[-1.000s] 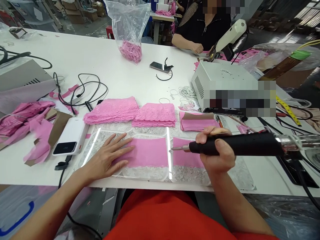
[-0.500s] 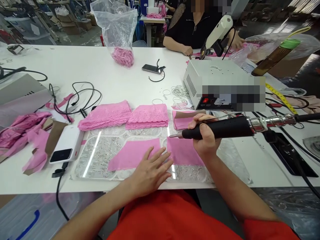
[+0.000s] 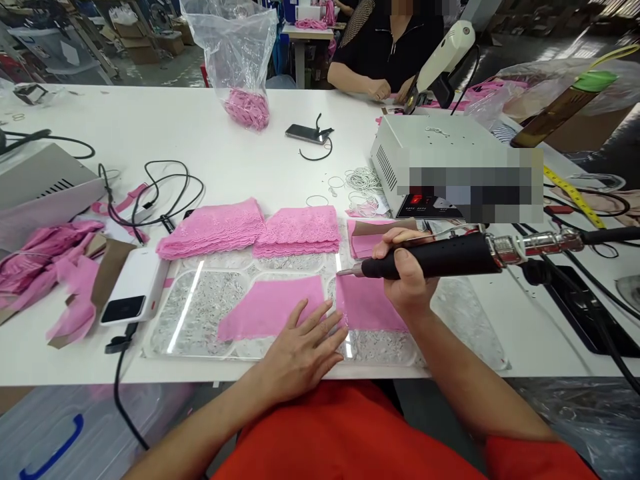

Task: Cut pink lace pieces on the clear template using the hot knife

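Two pink cloths lie by my hands. My right hand (image 3: 413,283) is curled firmly round the black handle of the tool (image 3: 450,259). From that fist the metal tip (image 3: 351,270) points left, ending at the upper left corner of the right cloth (image 3: 367,305); whether it touches, I cannot tell. That cloth lies just below and left of the fist, its right end partly hidden by my wrist. My left hand (image 3: 303,350) grips nothing: it rests palm down, fingers spread, over the lower right corner of the left cloth (image 3: 267,307), its fingertips near the right cloth. The left cloth extends up and left of that hand, ending in a slant. Under both cloths is a speckled board (image 3: 195,323).

Beyond my left hand sit the left stack (image 3: 215,227) and right stack (image 3: 305,230), both pink with scalloped edges. A brown strip (image 3: 385,227) lies on pink pieces just behind my right knuckles, and farther back stands the grey box (image 3: 435,137). Well left of my left hand is the white power bank (image 3: 137,277), trailing a black cable (image 3: 117,383). Far ahead of both hands are the phone (image 3: 305,133) and the clear bag (image 3: 230,50), pink strips in its bottom.
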### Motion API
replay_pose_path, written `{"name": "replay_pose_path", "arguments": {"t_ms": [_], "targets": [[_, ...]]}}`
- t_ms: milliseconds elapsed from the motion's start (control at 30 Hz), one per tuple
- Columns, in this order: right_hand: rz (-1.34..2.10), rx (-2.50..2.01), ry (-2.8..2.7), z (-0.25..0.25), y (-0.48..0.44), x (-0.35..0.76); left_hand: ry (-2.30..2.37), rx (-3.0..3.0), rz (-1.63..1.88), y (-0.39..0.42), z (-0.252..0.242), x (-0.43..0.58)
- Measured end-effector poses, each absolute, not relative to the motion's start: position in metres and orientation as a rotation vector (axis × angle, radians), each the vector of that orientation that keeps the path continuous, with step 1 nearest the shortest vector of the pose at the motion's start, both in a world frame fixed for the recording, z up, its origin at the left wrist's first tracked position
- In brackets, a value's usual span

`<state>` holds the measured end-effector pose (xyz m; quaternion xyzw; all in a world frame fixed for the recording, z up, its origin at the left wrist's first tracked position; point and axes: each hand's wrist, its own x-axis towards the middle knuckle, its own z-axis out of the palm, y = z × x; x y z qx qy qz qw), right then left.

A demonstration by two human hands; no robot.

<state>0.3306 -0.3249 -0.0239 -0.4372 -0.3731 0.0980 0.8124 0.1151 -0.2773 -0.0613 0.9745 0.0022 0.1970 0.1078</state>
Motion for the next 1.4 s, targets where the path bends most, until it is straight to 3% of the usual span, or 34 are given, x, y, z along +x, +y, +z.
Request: {"name": "replay_pose_path", "arguments": {"t_ms": [1400], "targets": [[0.429, -0.893, -0.782, -0.015, -0.349, 0.321, -0.102, 2.836, 0.495, -0.274, -0.058, 0.111]]}}
